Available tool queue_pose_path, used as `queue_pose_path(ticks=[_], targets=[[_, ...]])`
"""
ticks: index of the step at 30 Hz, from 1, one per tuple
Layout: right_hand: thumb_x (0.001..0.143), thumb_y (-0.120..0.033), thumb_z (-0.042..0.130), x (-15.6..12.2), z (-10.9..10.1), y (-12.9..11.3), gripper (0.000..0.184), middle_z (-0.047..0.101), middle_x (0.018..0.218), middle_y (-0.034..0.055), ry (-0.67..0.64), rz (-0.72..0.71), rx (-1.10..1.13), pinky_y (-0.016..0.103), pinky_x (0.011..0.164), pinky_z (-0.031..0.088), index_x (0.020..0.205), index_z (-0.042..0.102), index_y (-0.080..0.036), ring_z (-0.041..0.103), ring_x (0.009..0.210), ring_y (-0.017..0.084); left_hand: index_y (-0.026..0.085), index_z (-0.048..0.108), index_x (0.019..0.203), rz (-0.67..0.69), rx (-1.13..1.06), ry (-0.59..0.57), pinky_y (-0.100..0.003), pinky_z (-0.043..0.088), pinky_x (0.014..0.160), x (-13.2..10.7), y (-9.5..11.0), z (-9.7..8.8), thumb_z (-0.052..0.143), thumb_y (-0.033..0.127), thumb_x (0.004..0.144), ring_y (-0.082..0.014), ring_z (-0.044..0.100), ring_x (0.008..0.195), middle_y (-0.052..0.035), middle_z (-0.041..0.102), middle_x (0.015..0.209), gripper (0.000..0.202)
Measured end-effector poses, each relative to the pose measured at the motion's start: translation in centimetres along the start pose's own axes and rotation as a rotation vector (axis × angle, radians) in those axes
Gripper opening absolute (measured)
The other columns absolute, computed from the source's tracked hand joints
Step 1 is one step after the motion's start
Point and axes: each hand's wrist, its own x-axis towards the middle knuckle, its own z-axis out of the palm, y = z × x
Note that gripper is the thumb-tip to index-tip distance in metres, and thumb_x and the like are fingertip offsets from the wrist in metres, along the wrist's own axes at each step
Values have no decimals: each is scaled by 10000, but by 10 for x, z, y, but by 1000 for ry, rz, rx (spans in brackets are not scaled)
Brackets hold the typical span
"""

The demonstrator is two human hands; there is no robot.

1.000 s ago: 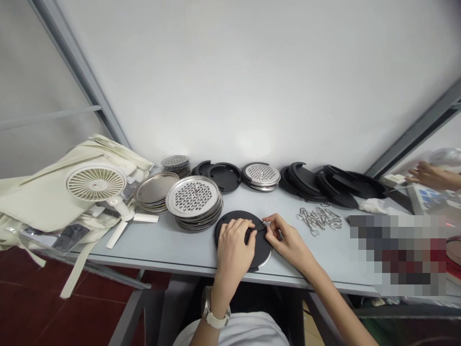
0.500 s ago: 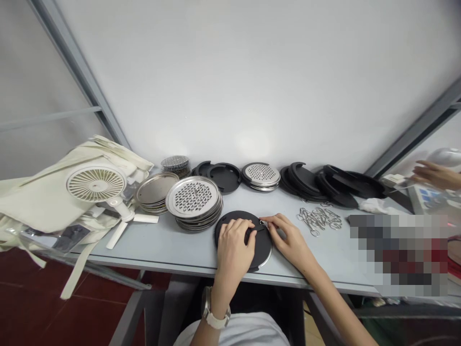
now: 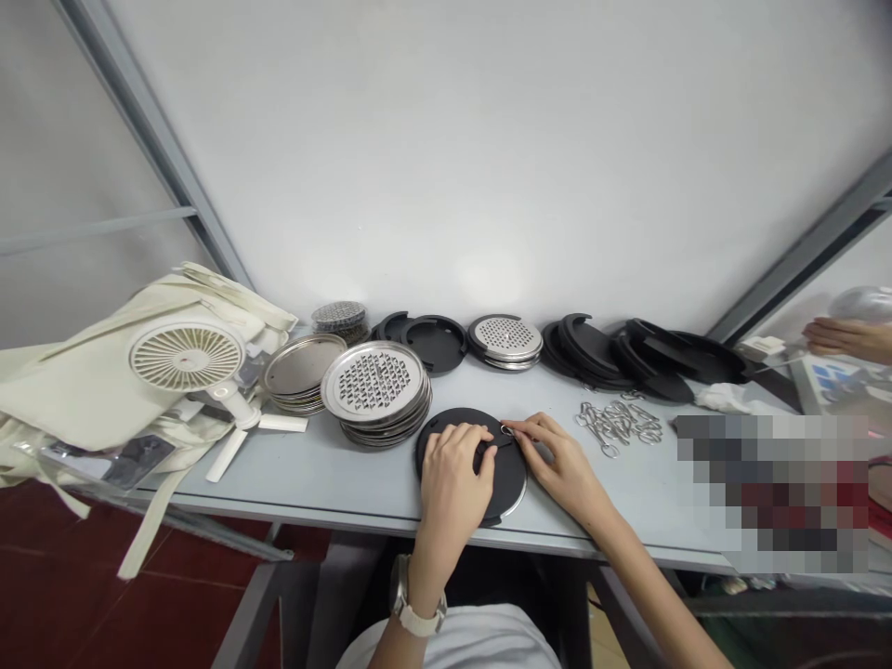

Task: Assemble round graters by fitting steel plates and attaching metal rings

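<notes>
A black round lid with a metal disc under it lies at the table's front edge. My left hand rests on top of it, fingers curled and pressing it down. My right hand sits at the lid's right rim, its fingertips pinched on a small metal ring clip at the lid's upper right edge. A loose heap of the same metal clips lies just right of that hand.
Stacks of perforated metal discs, plain metal plates and black lids line the back of the grey table. A white fan on a cloth bag sits left. Another person's hand is at far right.
My right hand has slid a little left along the lid's rim, bringing the clip in over its edge. My left hand has stayed put. The other person's hand at far right has shifted.
</notes>
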Motion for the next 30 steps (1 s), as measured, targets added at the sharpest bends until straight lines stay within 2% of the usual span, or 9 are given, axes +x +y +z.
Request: queue_pose_path(ticks=[7, 14, 22, 30], targets=[[926, -269, 444, -1, -2, 0, 208, 594, 949, 51, 7, -3, -15, 317, 837, 442, 1015, 626, -219, 573, 910, 185, 235, 566, 895, -1, 5, 3, -343, 366, 815, 0, 0, 0, 541, 147, 868, -174, 550, 924, 32, 642, 954, 95], [915, -266, 458, 0, -1, -1, 146, 602, 881, 40, 27, -14, -43, 313, 774, 441, 911, 593, -211, 560, 835, 182, 239, 566, 902, -4, 5, -6, -342, 370, 819, 0, 1, 0, 546, 139, 862, -170, 549, 933, 39, 640, 962, 110], [906, -275, 473, 0, -2, -1, 113, 617, 860, 30, 64, -23, -96, 342, 813, 407, 885, 567, -214, 559, 851, 193, 237, 572, 900, -9, 1, -4, -350, 369, 819, 0, 0, -1, 545, 138, 862, -181, 549, 935, 28, 644, 959, 109], [918, -306, 462, 0, -2, 1, 167, 649, 881, 39, 64, -15, -160, 373, 833, 385, 885, 599, -217, 557, 864, 208, 231, 585, 906, -2, 15, -4, -350, 377, 820, 1, 1, -1, 553, 137, 857, -181, 555, 936, 13, 648, 969, 110]])
